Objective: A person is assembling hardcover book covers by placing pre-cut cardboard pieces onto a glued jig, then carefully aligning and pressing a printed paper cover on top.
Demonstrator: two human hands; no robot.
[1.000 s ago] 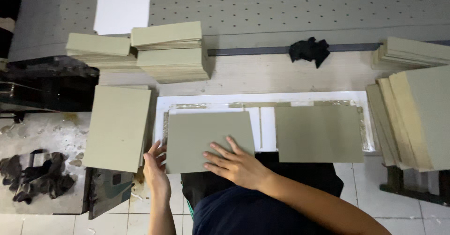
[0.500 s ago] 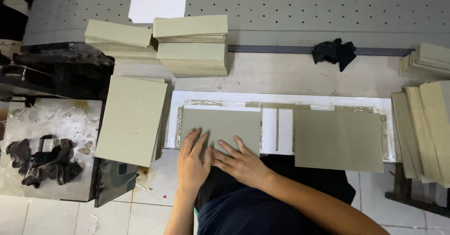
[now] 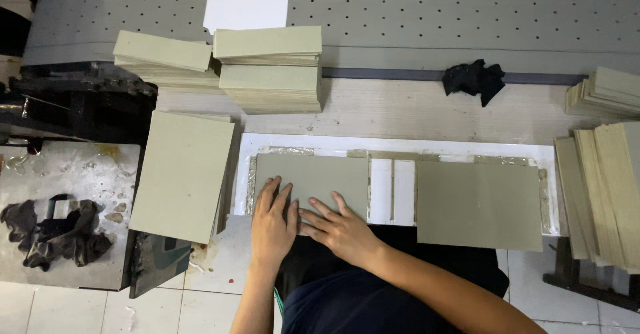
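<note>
Flat and spread, left hand (image 3: 272, 224) and right hand (image 3: 343, 231) press the grey board (image 3: 320, 177) beneath them.

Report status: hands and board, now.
Left hand and right hand flat on left grey board. Right grey board lies apart. Nothing blocking.

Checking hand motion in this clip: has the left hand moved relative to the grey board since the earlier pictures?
Yes. The left hand has slid rightward from the left edge of the grey board onto its face, beside the right hand.

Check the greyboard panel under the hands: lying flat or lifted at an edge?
Flat. The left panel lies level on the white sheet, no raised edge showing, with left hand and right hand spread on it.
</note>
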